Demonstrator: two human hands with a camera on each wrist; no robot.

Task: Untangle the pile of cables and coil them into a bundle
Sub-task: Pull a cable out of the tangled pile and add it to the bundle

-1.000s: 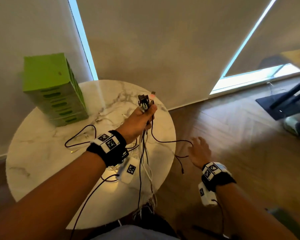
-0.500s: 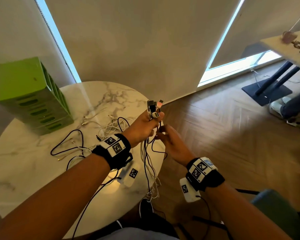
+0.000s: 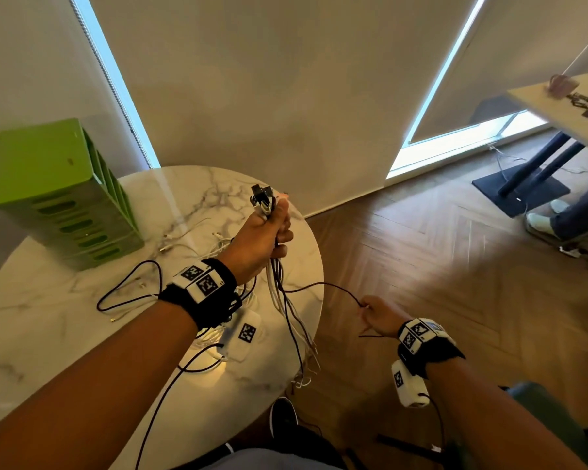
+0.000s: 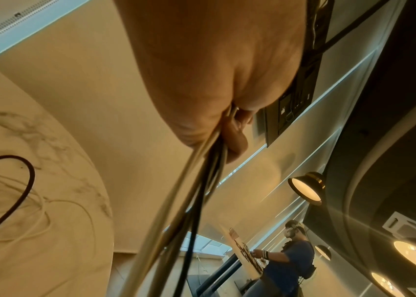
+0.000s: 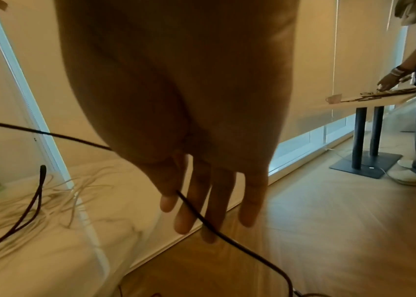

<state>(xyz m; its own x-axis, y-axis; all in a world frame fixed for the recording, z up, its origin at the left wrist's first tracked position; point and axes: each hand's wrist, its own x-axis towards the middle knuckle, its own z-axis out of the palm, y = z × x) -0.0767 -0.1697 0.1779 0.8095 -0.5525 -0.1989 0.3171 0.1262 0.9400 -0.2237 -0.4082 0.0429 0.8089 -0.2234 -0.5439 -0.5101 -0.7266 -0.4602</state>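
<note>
My left hand (image 3: 265, 235) is raised over the round marble table (image 3: 48, 334) and grips a bundle of black and white cables (image 3: 287, 317) just below their plugs (image 3: 262, 198). The strands hang past the table's right edge. In the left wrist view the bundle (image 4: 189, 191) runs down out of the closed fist (image 4: 214, 70). Lower and to the right, off the table, my right hand (image 3: 379, 315) pinches one black cable (image 3: 323, 284) that runs from the bundle. In the right wrist view this cable (image 5: 227, 239) passes under the fingers (image 5: 183, 211).
A green slotted box (image 3: 58, 195) stands at the table's back left. Loose black (image 3: 133, 283) and white cables (image 3: 218, 242) lie on the tabletop. A second table (image 3: 557, 106) and another person's feet (image 3: 543, 222) are at the far right. My shoe (image 3: 282, 418) is below.
My right hand has gone from just under my left hand's grip down and to the right, drawing a black cable out sideways. My left hand still holds the bundle up.
</note>
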